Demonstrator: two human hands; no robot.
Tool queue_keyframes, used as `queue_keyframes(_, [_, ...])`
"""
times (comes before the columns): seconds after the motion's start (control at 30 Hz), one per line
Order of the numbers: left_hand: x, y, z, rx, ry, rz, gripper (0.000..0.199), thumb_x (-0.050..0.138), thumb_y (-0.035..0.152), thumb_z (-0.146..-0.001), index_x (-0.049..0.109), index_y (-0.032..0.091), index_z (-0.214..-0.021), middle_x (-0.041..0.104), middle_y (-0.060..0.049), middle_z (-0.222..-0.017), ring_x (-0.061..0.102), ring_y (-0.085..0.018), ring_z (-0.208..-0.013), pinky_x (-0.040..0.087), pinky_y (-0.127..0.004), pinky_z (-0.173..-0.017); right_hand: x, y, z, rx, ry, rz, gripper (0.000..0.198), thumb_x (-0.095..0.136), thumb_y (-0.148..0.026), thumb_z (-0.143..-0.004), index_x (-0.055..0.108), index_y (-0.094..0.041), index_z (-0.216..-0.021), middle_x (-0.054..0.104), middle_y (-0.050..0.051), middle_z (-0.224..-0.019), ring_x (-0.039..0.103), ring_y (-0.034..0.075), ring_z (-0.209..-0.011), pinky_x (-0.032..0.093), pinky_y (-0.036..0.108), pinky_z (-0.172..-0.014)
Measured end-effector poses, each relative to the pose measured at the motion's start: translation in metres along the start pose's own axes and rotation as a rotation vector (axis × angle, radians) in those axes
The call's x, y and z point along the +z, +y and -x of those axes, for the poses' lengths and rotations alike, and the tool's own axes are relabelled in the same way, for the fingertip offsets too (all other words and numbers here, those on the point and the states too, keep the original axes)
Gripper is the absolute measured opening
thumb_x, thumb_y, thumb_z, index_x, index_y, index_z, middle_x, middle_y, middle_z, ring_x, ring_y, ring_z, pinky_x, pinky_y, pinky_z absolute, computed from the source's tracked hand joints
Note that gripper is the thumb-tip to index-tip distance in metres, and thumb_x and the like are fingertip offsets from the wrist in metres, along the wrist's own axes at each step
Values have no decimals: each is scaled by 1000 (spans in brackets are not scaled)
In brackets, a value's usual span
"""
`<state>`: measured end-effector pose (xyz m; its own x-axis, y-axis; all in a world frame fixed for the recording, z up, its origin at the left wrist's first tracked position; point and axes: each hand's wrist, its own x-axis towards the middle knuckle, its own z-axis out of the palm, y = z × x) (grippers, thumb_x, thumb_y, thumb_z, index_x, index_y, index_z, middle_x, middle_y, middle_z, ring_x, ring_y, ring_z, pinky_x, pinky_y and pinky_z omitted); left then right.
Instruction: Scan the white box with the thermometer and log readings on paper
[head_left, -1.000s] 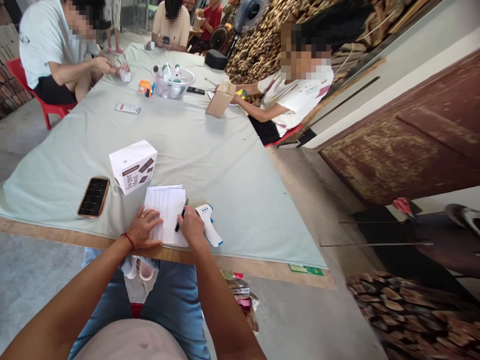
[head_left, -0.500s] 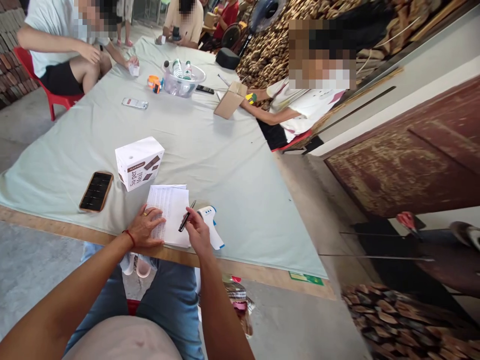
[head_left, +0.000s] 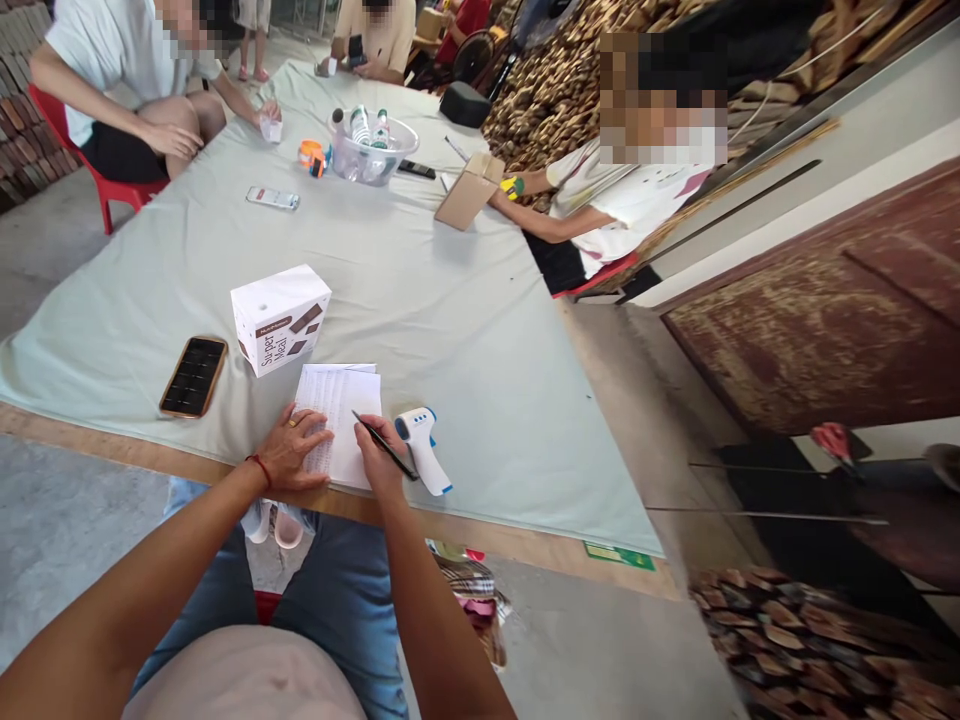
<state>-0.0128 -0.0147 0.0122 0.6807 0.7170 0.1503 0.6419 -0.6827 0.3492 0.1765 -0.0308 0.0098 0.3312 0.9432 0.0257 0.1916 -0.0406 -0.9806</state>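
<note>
Several sheets of paper (head_left: 346,395) covered in rows of writing lie at the table's near edge. Flat across their left side rests my left hand (head_left: 298,450), fingers spread. My right hand (head_left: 381,458) is closed round a dark pen (head_left: 386,447), its tip over the upper right part of the page. Just right of that hand lies a white and blue infrared thermometer (head_left: 424,450). Behind the paper stands a white box (head_left: 281,318) printed "Super Meal". A phone in an orange-brown case (head_left: 193,377) lies to the left.
A pale green cloth (head_left: 480,370) covers the table. Further back are a clear plastic basin (head_left: 373,155) with bottles, an orange tape roll (head_left: 311,157), another phone (head_left: 273,198) and a cardboard box (head_left: 470,192). People sit along both sides and at the far end.
My right hand has shifted left onto the page, and the pen has turned so its tip points up-left at the paper. The thermometer shows more fully. My left hand stays on the sheets.
</note>
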Motion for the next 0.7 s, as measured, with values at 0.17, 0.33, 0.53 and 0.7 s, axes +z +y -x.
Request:
queue_keyframes(0.17, [1, 0, 0, -11, -11, -3, 67, 73, 55, -69, 61, 19, -125, 52, -16, -135, 43, -34, -128, 16, -56, -117, 1, 5, 4, 13, -78, -15, 26, 49, -41, -74, 63, -20, -81, 60, -2, -63, 53, 16, -61, 46, 31, -65])
queue_keyframes(0.33, [1, 1, 0, -8, -17, -4, 68, 72, 56, -70, 61, 18, -126, 52, -16, -136, 43, -34, -128, 16, -57, -117, 3, 5, 6, -58, -33, 61, 23, 54, -41, -69, 64, -21, -78, 68, 2, -75, 59, 18, -73, 49, 33, -75])
queue_keyframes(0.53, [1, 1, 0, -5, -12, 0, 67, 72, 56, -70, 61, 19, -125, 52, -16, -135, 44, -34, -128, 16, -56, -118, 5, 11, 7, -21, -25, 61, 22, 54, -39, -69, 61, -20, -76, 64, 0, -67, 56, 16, -62, 48, 31, -65])
queue_keyframes(0.7, [0, 2, 0, -9, -16, 6, 67, 72, 55, -71, 61, 18, -126, 52, -16, -135, 43, -34, -128, 17, -56, -117, 8, 14, 9, -114, -27, 95, 18, 53, -38, -72, 56, -22, -65, 59, -1, -61, 54, 16, -61, 47, 31, -66])
